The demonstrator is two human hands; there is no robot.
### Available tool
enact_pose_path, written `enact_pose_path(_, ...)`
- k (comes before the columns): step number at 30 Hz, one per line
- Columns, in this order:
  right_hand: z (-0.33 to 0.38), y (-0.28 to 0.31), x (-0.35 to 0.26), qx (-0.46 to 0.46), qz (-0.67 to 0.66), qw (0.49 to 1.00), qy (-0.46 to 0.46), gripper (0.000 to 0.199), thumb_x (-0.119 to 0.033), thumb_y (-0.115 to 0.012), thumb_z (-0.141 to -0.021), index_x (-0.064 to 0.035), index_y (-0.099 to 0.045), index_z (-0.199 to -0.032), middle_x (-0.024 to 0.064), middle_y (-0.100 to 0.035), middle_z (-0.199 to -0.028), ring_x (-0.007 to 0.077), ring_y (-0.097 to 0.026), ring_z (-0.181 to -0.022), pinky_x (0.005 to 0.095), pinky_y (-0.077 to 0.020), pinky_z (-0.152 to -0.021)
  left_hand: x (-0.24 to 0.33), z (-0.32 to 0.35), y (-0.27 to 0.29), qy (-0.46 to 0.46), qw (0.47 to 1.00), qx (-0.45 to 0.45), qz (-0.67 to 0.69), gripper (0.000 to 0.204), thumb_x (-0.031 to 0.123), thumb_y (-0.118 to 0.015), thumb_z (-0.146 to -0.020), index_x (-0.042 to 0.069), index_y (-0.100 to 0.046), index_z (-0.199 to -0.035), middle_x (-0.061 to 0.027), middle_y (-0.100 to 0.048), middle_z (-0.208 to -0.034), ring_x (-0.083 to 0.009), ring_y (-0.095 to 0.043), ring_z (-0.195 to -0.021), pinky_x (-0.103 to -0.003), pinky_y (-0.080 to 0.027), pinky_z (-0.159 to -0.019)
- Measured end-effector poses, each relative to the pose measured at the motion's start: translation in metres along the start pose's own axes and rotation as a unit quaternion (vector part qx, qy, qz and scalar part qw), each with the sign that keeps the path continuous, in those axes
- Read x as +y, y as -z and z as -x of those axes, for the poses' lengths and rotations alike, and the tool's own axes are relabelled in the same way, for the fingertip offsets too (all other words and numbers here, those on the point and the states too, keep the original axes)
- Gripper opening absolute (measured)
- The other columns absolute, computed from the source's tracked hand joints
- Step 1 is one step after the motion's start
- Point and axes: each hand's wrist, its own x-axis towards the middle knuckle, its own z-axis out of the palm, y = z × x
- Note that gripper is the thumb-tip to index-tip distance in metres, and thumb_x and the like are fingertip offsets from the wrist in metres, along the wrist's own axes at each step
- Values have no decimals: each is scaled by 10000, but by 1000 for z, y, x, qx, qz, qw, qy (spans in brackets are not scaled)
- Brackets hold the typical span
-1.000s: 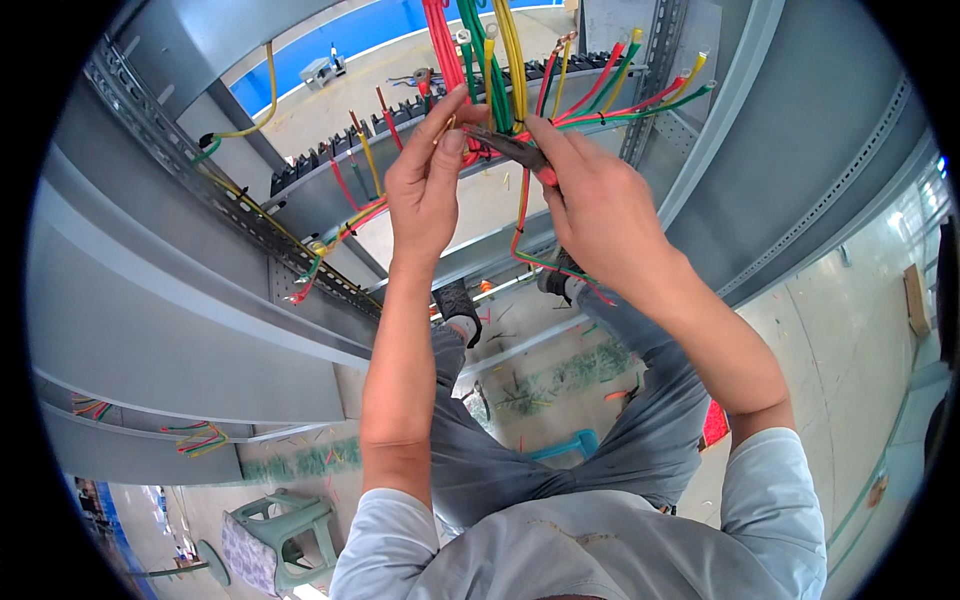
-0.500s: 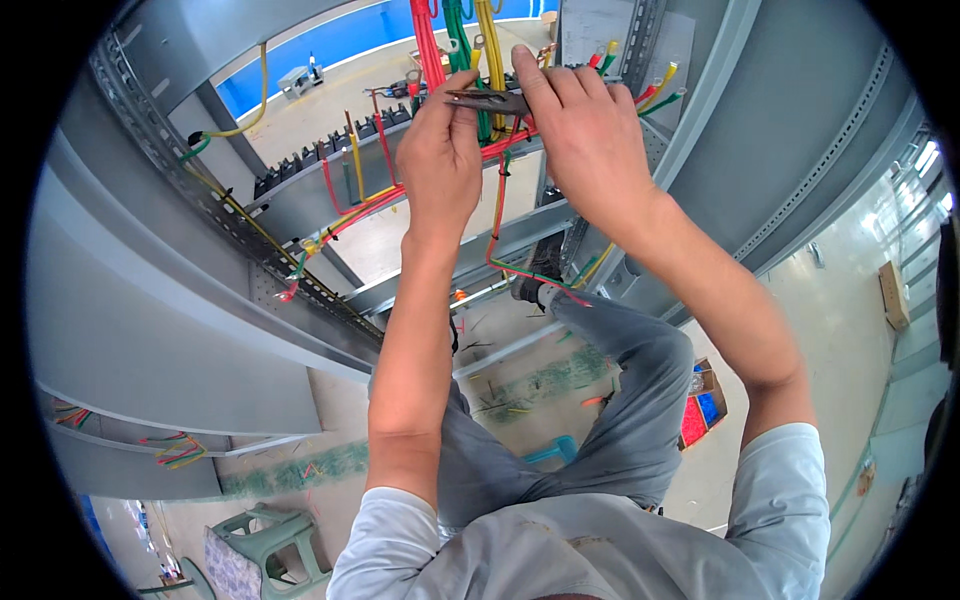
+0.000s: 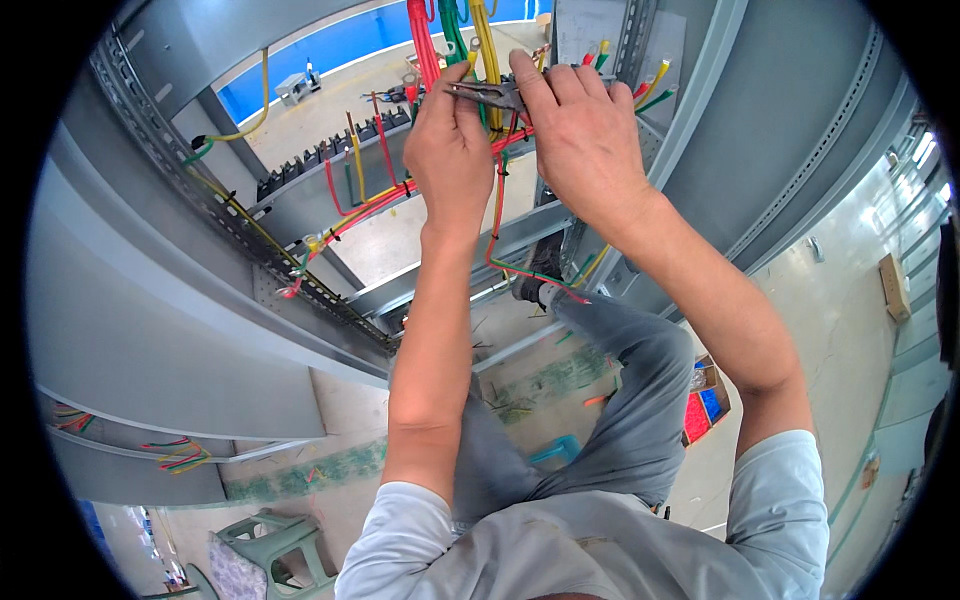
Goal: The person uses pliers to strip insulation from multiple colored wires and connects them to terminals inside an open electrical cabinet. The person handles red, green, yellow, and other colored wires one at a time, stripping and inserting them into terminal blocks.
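R hand (image 3: pixel 592 150) has the pliers (image 3: pixel 502 97) gripped, nose pointing L, up in front of the yellow wires (image 3: pixel 488 35), w/ the tip right by the L hand (image 3: pixel 450 145). L fingers are bunched up there; can't tell if they're pinching anything, view's blocked. Red wires (image 3: pixel 424 45) run up just beyond the L hand, green wires (image 3: pixel 455 25) betw. red & yellow. Tricky spot, so imo: keep L fingertips clear of the bite, hold the nose steady & square, squeeze evenly, don't nick nearby insulation.
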Motion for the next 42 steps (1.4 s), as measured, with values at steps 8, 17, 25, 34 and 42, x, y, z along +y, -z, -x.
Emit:
enact_pose_path(8,1,-3,-5,-27,-143,989,-20,247,-84,-680,-801,-39,-614,-1035,146,-648,-797,341,-683,-773,479,-540,-666,-2,2,2,-41,999,19,-16,230,69,-557,-1010,34,-677,-1203,-181,-729,-1038,-341,-718,-880,-384,-556,-763)
enact_pose_path(17,-14,18,-4,-338,-491,784,-174,218,-194,-663,-871,0,-659,-970,231,-693,-847,418,-679,-839,486,-523,-746,-5,6,13,-61,998,23,10,232,131,-545,-1048,70,-699,-1209,-59,-681,-770,-87,-584,-668,-269,-480,-615)
enact_pose_path(25,-6,18,-8,-195,-281,935,-96,213,-189,-644,-904,-5,-655,-1011,232,-697,-836,432,-686,-862,518,-533,-752,-5,5,16,-66,997,-3,-40,171,113,-579,-1024,36,-667,-1148,-197,-709,-945,-370,-699,-812,-395,-540,-689)
enact_pose_path(34,0,17,-13,-176,-226,953,-97,200,-156,-626,-909,2,-649,-1029,237,-688,-790,430,-690,-832,541,-540,-732,-12,5,10,-98,994,15,-53,198,125,-554,-1036,47,-688,-1159,-93,-711,-779,-149,-682,-704,-295,-518,-652)
enact_pose_path(42,-4,18,-8,-287,-416,854,-127,156,-111,-638,-858,19,-640,-945,218,-660,-773,385,-668,-741,478,-515,-683,-19,13,20,-102,994,-25,-15,236,113,-515,-1057,30,-656,-1228,-84,-738,-908,-135,-686,-793,-288,-531,-712)
